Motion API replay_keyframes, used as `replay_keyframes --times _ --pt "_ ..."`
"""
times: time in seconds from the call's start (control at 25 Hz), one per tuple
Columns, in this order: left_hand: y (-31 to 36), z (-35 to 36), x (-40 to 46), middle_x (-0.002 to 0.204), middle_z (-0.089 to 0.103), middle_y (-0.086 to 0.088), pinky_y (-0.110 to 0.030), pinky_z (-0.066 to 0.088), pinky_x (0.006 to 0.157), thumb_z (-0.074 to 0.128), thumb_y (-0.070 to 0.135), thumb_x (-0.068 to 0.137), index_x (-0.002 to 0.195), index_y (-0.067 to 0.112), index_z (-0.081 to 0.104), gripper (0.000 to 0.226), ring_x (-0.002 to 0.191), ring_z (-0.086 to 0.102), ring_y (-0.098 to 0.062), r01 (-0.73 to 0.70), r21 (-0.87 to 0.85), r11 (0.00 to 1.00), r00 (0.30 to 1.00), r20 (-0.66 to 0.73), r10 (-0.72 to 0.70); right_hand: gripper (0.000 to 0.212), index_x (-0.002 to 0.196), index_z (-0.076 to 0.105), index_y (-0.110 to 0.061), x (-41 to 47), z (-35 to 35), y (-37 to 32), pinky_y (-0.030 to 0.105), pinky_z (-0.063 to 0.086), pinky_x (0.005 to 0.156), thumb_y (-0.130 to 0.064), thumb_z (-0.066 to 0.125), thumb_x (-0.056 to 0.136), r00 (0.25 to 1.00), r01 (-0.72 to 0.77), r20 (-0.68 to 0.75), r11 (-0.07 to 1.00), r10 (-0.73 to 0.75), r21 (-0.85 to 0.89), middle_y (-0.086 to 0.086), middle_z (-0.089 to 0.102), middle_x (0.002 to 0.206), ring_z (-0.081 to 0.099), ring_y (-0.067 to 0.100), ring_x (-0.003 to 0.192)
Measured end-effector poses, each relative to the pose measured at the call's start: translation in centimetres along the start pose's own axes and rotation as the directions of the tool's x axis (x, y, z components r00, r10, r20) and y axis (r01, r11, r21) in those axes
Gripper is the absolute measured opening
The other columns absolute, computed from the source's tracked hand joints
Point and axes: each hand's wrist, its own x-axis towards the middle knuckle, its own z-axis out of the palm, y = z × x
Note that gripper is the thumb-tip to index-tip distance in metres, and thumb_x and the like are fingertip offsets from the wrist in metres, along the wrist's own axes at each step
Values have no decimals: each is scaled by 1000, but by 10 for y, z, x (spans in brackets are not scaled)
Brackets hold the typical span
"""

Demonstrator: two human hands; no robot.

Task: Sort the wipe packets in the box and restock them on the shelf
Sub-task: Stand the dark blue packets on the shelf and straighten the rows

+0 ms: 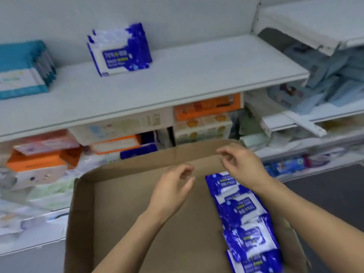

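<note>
Both hands are over the cardboard box holding nothing, left hand and right hand with fingers loosely curled. A row of blue wipe packets lies along the box's right side. Another bunch of blue packets stands on the white shelf, with teal packets further left.

In front of you the cardboard box holds wipe packets along its right side, below the shelf where more packets stand left of centre
</note>
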Motion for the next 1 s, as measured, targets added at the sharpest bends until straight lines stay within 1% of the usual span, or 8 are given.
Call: replay_keyframes --times 0.12,0.24,0.36,0.48,0.56,0.76,0.88,1.0 --pt "-16 64 -10 94 63 8 -22 50 82 65 17 88 108 22 62 20 87 61 -10 330 -198 923 929 243 -280 30 122 59 -20 -31 24 60 31 48 86 -19 59 92 871 -202 412 960 266 -193 1 59 124 58 16 103" --pt "-19 119 -17 89 61 7 -7 44 69 62 11 89 103 19 60 16 84 59 -10 500 -239 833 841 363 -401 40 130 52 -20 -57 39 97 28 44 93 -15 57 91 737 -236 569 928 365 -290 3 48 138 52 20 116" --pt "-14 162 -8 101 62 2 -1 41 63 55 7 93 110 13 60 19 89 59 -10 594 -248 765 790 358 -497 51 139 44 -21 -67 47 115 29 39 102 -16 57 90 711 -139 613 924 343 -356 2 42 145 41 21 129" --pt "-19 196 8 125 60 -4 -23 48 89 53 13 95 123 13 59 28 106 60 -19 606 -182 775 787 281 -549 56 142 39 -21 -70 53 124 32 33 106 -26 59 90 715 25 645 911 272 -411 2 39 146 34 20 134" --pt "-22 209 17 133 56 -6 -32 48 97 54 18 96 129 13 58 33 114 58 -22 569 -83 819 805 260 -533 58 142 37 -20 -71 57 129 35 28 108 -32 60 89 730 93 636 885 251 -457 3 39 146 32 21 135" --pt "-25 213 43 113 64 -4 -33 46 89 60 39 91 109 19 66 28 106 57 -24 404 243 882 850 255 -460 64 135 40 -18 -71 62 136 36 31 107 -42 69 82 749 155 636 884 186 -441 6 41 138 31 24 131" --pt "-27 210 52 76 63 0 -30 42 68 69 46 84 68 20 56 33 76 58 -21 472 150 869 762 427 -487 52 127 50 -18 -73 61 136 33 35 103 -38 69 83 756 145 642 925 125 -352 3 45 132 33 20 128" --pt "-23 198 53 75 63 -5 -32 43 64 72 36 83 68 13 54 33 72 60 -22 497 26 868 741 507 -440 22 104 62 -21 -72 54 134 34 45 94 -31 68 86 759 -54 631 982 159 -182 1 52 116 45 17 118"
